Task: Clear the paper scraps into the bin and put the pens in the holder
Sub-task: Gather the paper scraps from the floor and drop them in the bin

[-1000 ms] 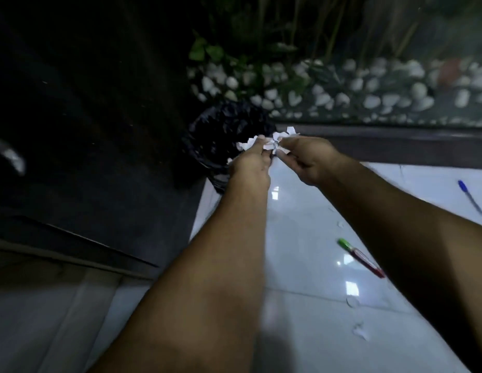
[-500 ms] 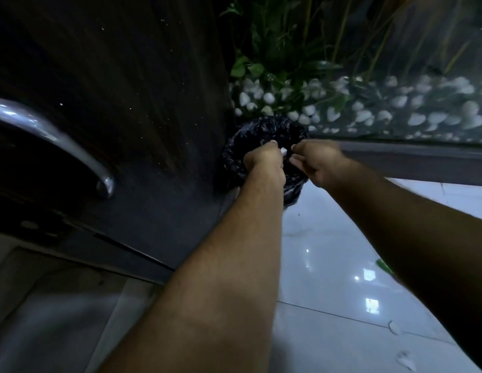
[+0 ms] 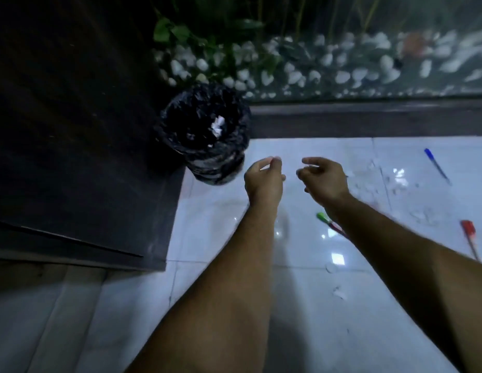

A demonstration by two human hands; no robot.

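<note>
A small bin [image 3: 180, 149] lined with a black bag stands on the floor by a dark wall, with white paper scraps [image 3: 217, 126] inside. My left hand [image 3: 264, 179] and my right hand [image 3: 322, 179] hover just right of the bin, fingers loosely curled and holding nothing. A green-capped pen [image 3: 328, 223] lies under my right forearm. A blue pen [image 3: 436, 165] and a red pen [image 3: 470, 238] lie farther right. Small paper scraps [image 3: 339, 293] are scattered on the white tiles. No pen holder is in sight.
A dark wooden wall or door [image 3: 72, 130] fills the left. A dark ledge [image 3: 369, 117] runs along the back, with white pebbles [image 3: 342, 74] and plants behind glass. Glossy white floor tiles [image 3: 212, 238] reflect ceiling lights.
Both hands carried a bundle of paper scraps over the bin and let it go; the scraps now lie inside. The hands have pulled back to the right, holding nothing.
</note>
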